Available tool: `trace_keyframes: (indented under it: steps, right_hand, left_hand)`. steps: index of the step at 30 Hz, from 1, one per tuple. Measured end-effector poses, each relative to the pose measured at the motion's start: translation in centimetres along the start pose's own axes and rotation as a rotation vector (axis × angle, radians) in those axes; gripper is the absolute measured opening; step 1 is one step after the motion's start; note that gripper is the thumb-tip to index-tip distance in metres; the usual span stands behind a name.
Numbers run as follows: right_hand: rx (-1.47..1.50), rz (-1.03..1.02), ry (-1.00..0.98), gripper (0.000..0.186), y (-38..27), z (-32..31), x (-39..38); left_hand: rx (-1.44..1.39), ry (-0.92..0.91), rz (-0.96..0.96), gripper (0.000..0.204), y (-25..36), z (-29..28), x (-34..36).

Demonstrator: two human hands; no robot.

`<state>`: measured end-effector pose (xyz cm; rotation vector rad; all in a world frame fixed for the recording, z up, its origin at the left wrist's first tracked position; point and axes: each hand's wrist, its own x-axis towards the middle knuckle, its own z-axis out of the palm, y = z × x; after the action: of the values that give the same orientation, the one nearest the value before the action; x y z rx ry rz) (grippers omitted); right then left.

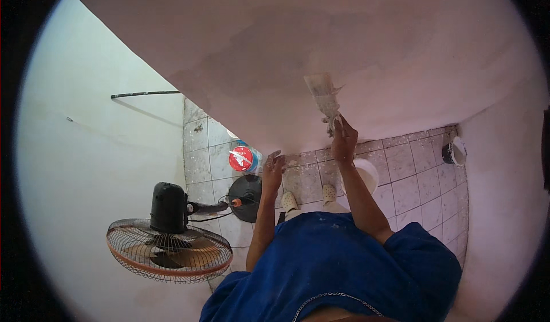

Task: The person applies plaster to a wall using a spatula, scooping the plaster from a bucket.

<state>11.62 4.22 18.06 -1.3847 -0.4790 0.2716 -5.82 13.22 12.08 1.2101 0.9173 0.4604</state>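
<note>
One right hand (345, 141) has one smeared scraper (324, 97) gripped near the pinkish wall (412, 64), can't tell if the left hand (273, 172) grasps anything, plus one fan (169, 207).

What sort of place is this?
Probably an indoor room under renovation: the wall has a large darker patch, pale specks spatter the tiled floor, and the right hand holds a broad, smeared hand tool.
</note>
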Motion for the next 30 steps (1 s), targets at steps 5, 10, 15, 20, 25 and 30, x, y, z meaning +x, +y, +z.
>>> trace_keyframes:
  steps: [5,10,15,20,25,30]
  right_hand:
    - [0.113,-0.023,0.055,0.029,2.0,1.0,0.1]
    - [0.172,-0.023,0.11,0.028,2.4,2.1,0.1]
    - [0.172,-0.096,0.151,0.022,0.8,3.8,1.0]
    - [0.238,-0.149,0.207,0.02,0.5,5.7,2.8]
    - [0.297,-0.164,0.205,0.023,0.0,7.4,3.0]
    - [0.332,-0.15,0.259,0.024,2.2,8.2,3.7]
  left_hand:
    - [0.02,-0.03,-0.007,0.04,-0.1,0.2,0.1]
    - [-0.008,0.047,0.014,0.036,-0.8,-0.6,-0.2]
    - [-0.021,0.045,-0.011,0.038,-0.7,-1.3,-1.0]
    - [0.0,0.029,-0.031,0.039,-0.3,-1.4,-1.6]
    - [-0.004,0.04,-0.029,0.04,-0.5,-1.9,-1.7]
    - [-0.026,0.047,-0.056,0.04,-0.8,-2.0,-1.9]
